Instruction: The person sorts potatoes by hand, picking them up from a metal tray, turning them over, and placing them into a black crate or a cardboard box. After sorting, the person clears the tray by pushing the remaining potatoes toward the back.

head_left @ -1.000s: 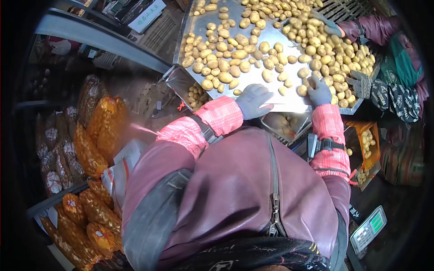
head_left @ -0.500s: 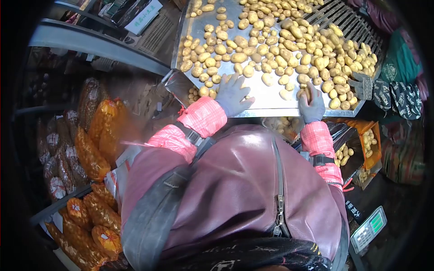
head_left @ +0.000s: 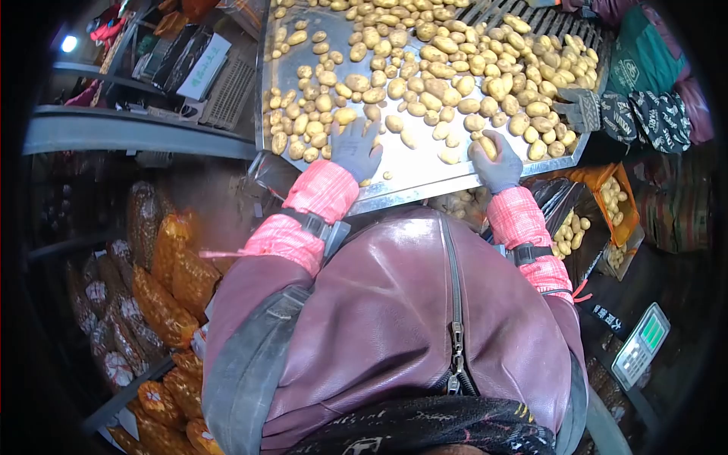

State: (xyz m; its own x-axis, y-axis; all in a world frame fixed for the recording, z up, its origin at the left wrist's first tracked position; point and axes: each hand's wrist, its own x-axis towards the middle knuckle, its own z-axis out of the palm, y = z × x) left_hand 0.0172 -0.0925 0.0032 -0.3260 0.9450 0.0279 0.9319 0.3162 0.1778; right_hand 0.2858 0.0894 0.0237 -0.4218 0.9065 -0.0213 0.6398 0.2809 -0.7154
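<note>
Loose yellow potatoes (head_left: pixel 436 83) lie over a metal sorting table (head_left: pixel 413 163). My left hand (head_left: pixel 355 150), in a grey glove, rests flat near the table's front left, fingers stretched forward against several small potatoes. A potato (head_left: pixel 486 147) sits in the curled fingers of my gloved right hand (head_left: pixel 498 163), close to the front edge on the right. Small potatoes lie close beside my left hand. The undersides of both hands are hidden.
Another person's gloved hand (head_left: pixel 580 111) reaches onto the table's right side. An orange crate (head_left: pixel 623 205) with potatoes stands below right, near a digital scale (head_left: pixel 641 346). Filled orange net bags (head_left: pixel 163 307) lean at the left, under a metal beam (head_left: pixel 136 130).
My left hand has pushed leftward among the small potatoes. My right hand has closed round a potato and turned slightly. The whole view has shifted and tilted a little.
</note>
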